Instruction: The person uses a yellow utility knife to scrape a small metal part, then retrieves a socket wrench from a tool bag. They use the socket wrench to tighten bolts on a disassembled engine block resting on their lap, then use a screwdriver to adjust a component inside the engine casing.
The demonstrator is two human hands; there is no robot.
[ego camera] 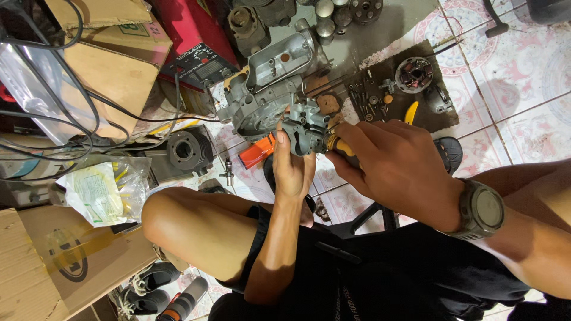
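**Small grey engine part held up for the tool**

While the left hand (292, 169) grips the grey metal part (304, 128) at mid-frame, steadying it above the knees, the right hand (397, 166) clasps a yellow-handled tool (338, 144) against it. The tool's tip is hidden behind the part. The engine casing (270, 83) lies just above; cardboard boxes (116, 65) are cut off upper left.

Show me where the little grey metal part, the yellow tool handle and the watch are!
small grey metal part (300, 132): head view, on its grey body above the left thumb.
yellow tool handle (340, 145): head view, on the yellow grip showing beside the right fingers.
wristwatch (483, 209): head view, on its grey face.
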